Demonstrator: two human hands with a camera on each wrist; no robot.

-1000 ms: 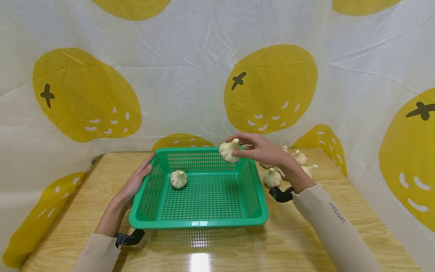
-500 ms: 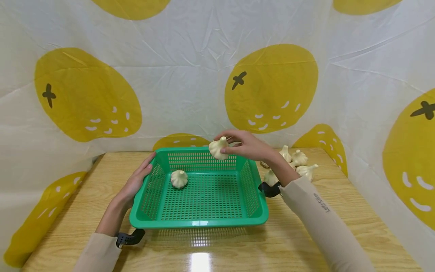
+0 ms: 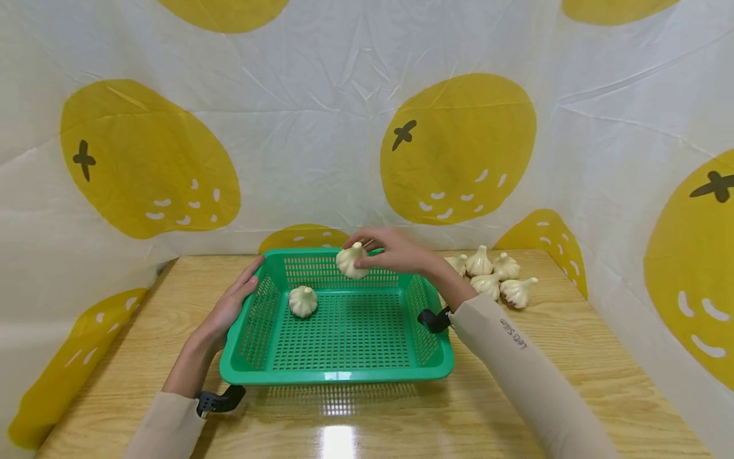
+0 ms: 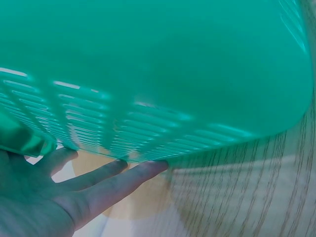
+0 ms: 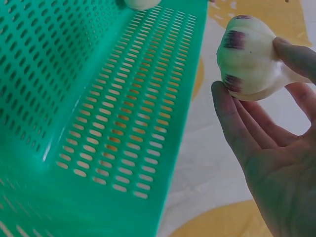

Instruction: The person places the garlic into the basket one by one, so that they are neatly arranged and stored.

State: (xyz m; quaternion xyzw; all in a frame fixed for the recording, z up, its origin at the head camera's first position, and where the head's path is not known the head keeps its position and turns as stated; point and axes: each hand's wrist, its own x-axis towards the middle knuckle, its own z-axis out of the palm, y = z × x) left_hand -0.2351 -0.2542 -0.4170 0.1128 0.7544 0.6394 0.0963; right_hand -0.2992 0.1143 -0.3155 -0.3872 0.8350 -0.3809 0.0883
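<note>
A green plastic basket [image 3: 338,376] with slotted walls stands on the table. My left hand [image 3: 226,309] rests along its left side; in the left wrist view the fingers [image 4: 118,185] lie nearly straight against the outer wall. Over the basket's back part, my right hand [image 3: 395,250] pinches a garlic bulb [image 3: 352,261] between thumb and fingers. The right wrist view shows purple patches on this held garlic bulb [image 5: 247,59], its stem toward the palm. Another garlic bulb [image 3: 302,301] sits inside on the left of the basket floor.
Several garlic bulbs [image 3: 518,292] lie grouped on the wooden table [image 3: 573,357], right of the basket and partly behind my right forearm. A white curtain [image 3: 309,127] with yellow fruit prints hangs behind the table.
My right hand has carried its garlic bulb leftward over the basket, dipping slightly at the end. The left hand, the basket and the bulb in it stay in place.
</note>
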